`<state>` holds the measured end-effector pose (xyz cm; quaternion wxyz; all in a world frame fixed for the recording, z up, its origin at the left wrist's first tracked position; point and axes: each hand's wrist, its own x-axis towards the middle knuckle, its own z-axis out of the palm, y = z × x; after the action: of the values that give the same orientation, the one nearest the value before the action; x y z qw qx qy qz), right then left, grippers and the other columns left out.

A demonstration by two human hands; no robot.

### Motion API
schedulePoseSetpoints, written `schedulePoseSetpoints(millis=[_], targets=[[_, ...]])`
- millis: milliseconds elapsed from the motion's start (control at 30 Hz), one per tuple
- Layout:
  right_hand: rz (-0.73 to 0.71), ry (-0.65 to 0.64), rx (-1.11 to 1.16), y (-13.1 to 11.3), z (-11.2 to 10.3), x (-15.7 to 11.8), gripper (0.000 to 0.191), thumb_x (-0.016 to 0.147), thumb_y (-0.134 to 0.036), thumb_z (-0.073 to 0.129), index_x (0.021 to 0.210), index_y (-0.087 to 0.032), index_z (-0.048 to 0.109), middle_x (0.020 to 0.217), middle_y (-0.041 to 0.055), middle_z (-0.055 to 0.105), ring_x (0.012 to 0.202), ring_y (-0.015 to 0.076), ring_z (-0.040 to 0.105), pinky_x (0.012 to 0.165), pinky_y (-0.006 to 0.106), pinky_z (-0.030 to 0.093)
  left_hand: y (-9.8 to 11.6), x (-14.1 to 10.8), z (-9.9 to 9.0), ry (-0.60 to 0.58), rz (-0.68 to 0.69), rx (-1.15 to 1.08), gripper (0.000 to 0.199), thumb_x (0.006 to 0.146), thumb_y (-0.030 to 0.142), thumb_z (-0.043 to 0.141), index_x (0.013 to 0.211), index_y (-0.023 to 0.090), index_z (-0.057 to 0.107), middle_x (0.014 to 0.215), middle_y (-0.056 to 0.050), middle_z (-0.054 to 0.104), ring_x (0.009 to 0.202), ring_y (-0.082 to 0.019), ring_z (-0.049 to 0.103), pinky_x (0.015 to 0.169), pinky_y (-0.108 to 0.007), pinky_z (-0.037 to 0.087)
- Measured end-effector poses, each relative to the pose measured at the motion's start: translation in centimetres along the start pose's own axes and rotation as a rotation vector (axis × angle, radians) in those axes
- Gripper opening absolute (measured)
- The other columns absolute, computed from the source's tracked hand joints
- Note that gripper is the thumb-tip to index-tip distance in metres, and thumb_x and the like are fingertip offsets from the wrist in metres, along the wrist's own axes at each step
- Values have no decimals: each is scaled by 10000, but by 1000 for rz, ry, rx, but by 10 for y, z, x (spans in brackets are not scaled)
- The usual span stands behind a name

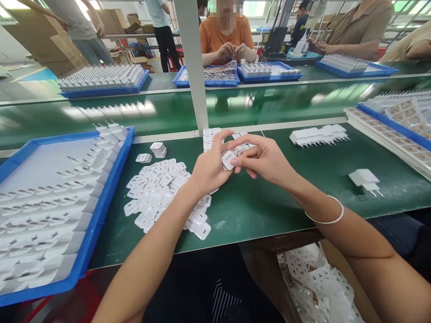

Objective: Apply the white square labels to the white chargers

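Note:
A small white square plastic cover (228,160) with rounded corners and a printed mark sits between my hands. My left hand (208,168) holds it from the left, fingers curled around it; whether more covers lie beneath is hidden. The thumb and fingers of my right hand (271,159) pinch its right edge. Left of my hands lies a loose pile of similar white covers (161,188), partly behind my left forearm. Small cover stacks (158,150) stand above the pile. More covers (211,133) lie in rows just behind my hands, partly hidden by them.
A blue tray (81,255) of white plug housings with metal pins fills the left. A row of housings (319,136) and a single plug (365,179) lie at right. A white post (191,67) rises ahead. Below sits a box of sticker sheets (319,282). Co-workers sit opposite.

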<state>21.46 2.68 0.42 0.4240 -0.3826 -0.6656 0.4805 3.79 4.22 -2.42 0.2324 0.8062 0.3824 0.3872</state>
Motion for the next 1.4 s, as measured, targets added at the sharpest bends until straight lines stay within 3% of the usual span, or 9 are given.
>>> schedulePoseSetpoints(millis=[133, 333, 500, 667, 800, 967, 1133, 1267, 1400], targets=[[25, -8, 79, 1, 0, 1, 354, 777, -213, 770, 957, -231, 466, 568, -58, 678, 330, 64, 450, 367, 187, 363, 0, -1, -1, -11, 26, 4, 649, 832, 268, 663, 1374, 282, 306, 1310, -86, 671, 1012, -266, 728, 810, -350, 537], [105, -5, 102, 0, 1, 2, 485, 740, -253, 804, 910, -248, 350, 558, -59, 684, 329, 64, 453, 362, 171, 359, -3, -3, 0, -15, 60, 86, 652, 827, 235, 631, 1388, 297, 303, 1322, -79, 667, 923, -250, 741, 708, -317, 521], [109, 20, 51, -1, 0, 1, 483, 732, -297, 813, 923, -243, 372, 516, -76, 653, 336, 76, 469, 375, 179, 366, -3, -4, 2, -23, 105, 54, 613, 850, 178, 594, 1385, 289, 314, 1344, -85, 654, 972, -243, 735, 742, -324, 533], [73, 6, 49, -6, -2, -1, 423, 782, -386, 787, 966, -235, 438, 455, -93, 604, 337, 87, 470, 388, 196, 366, -2, -3, 2, 40, 145, -14, 575, 895, 259, 639, 1366, 280, 310, 1321, -100, 659, 1165, -255, 678, 858, -344, 551], [42, 112, 6, -7, 0, -1, 418, 761, -462, 802, 893, -236, 476, 353, -133, 464, 303, 75, 386, 386, 213, 308, 0, -3, 1, 75, 205, 103, 544, 909, 287, 631, 1361, 282, 329, 1320, -84, 654, 1212, -261, 647, 836, -340, 551], [87, 151, -48, -2, 3, 1, 472, 708, -468, 845, 836, -247, 448, 391, -131, 467, 306, 78, 377, 375, 224, 271, -3, -4, 2, 40, 239, 199, 470, 938, 283, 563, 1362, 263, 360, 1323, -91, 649, 1161, -256, 669, 810, -327, 545], [72, 109, -79, 3, 3, 3, 515, 666, -409, 883, 883, -247, 445, 403, -136, 450, 337, 88, 417, 398, 221, 294, -9, -3, 5, 72, 137, 67, 564, 885, 276, 636, 1363, 283, 335, 1273, -102, 682, 962, -233, 734, 729, -330, 551], [59, 87, -59, 4, 2, 4, 505, 684, -407, 864, 900, -239, 440, 394, -137, 458, 328, 84, 416, 390, 209, 291, -13, -1, 9, 93, 105, -94, 571, 866, 294, 669, 1325, 274, 330, 1260, -118, 679, 1106, -255, 704, 825, -349, 552], [37, 85, -36, 6, 2, 6, 468, 703, -369, 847, 938, -230, 467, 377, -141, 462, 328, 79, 411, 390, 191, 305, -20, 3, 10, 122, 132, -234, 593, 858, 340, 700, 1296, 255, 309, 1205, -132, 704, 1057, -235, 720, 861, -349, 542]])
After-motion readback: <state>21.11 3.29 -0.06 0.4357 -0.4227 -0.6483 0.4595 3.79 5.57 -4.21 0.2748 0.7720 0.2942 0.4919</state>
